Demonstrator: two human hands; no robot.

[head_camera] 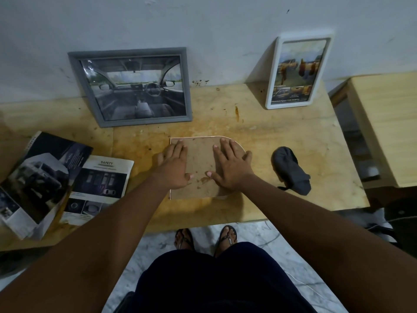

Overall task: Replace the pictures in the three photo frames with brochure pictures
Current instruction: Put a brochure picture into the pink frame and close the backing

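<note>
Hands flat and spread, left hand and right hand pressing face-down frame back, table

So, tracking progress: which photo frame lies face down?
The flat frame under the left hand and right hand, brown backing up. The grey frame and white frame lean against the wall, pictures showing.

Grey frame, white frame, brown backing board, yellow-stained wooden table, dark grey pouch.

A stained pale wooden table stands against a scuffed white wall. Right, a second light wooden table. Near, grey marbled floor, dimly lit.
</note>
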